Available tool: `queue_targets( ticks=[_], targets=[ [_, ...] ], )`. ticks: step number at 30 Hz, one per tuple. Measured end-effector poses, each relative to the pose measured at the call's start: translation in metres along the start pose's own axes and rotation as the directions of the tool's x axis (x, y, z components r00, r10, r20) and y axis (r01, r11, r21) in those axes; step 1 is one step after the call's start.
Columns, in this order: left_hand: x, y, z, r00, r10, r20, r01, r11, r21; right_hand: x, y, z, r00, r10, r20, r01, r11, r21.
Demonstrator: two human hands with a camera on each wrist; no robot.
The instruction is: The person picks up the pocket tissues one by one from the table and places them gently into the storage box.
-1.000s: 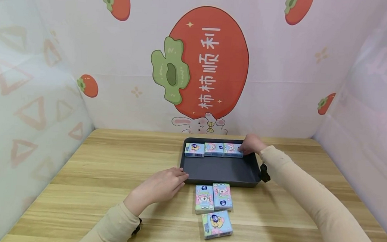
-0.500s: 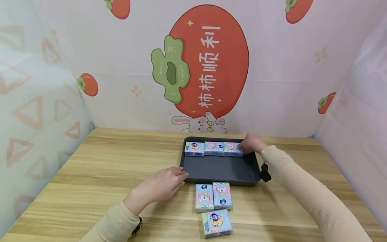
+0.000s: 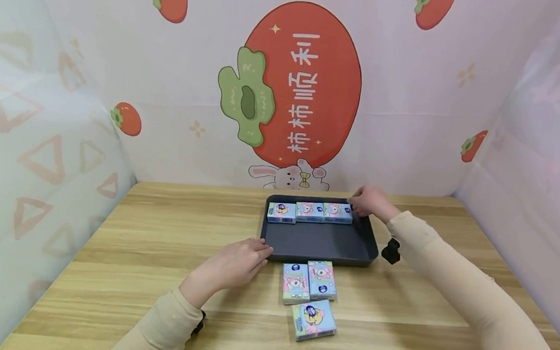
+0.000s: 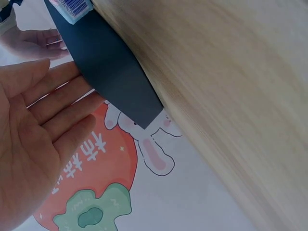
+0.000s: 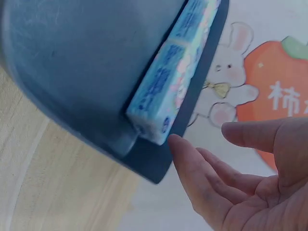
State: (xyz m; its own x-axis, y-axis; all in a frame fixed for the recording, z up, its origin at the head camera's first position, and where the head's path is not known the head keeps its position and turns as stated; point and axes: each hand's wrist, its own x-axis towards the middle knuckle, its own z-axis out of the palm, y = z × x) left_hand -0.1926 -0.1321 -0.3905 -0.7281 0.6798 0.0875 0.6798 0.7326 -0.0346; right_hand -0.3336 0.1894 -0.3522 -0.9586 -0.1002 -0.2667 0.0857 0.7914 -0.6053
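Note:
Along the back wall of a dark grey tray lie three small tissue packs in a row: a yellow-duck pack, a middle pack and a right-end pack. My right hand hovers at the tray's back right corner beside the right-end pack; in the right wrist view its fingers are apart and hold nothing. At the tray's front left corner, my left hand rests its straight fingertips on the edge, as the left wrist view confirms.
In front of the tray, two tissue packs lie side by side on the wooden table. A third pack lies nearer, slightly turned. A printed cloth backdrop stands behind the table.
My right hand has let go of the right-end pack and lifted slightly up and to the right. My left hand stays at the tray's corner. The view has tilted slightly.

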Motion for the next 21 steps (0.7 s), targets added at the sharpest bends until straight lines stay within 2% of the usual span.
queue_targets(
  ticks=[6, 13, 21],
  targets=[
    [0.0, -0.001, -0.001, 1.0, 0.004, -0.001, -0.004, 1.0, 0.013, -0.019, -0.005, -0.001, 0.995, -0.095, -0.031, 0.094, 0.995, -0.039],
    [0.0, -0.001, -0.001, 1.0, 0.001, 0.0, -0.001, 1.0, 0.015, -0.047, -0.009, 0.003, 0.974, -0.217, -0.06, 0.213, 0.975, -0.066],
    [0.001, 0.0, 0.0, 1.0, -0.005, 0.011, 0.005, 1.0, 0.012, -0.066, -0.007, 0.012, 0.955, -0.288, -0.076, 0.277, 0.952, -0.129]
  ],
)
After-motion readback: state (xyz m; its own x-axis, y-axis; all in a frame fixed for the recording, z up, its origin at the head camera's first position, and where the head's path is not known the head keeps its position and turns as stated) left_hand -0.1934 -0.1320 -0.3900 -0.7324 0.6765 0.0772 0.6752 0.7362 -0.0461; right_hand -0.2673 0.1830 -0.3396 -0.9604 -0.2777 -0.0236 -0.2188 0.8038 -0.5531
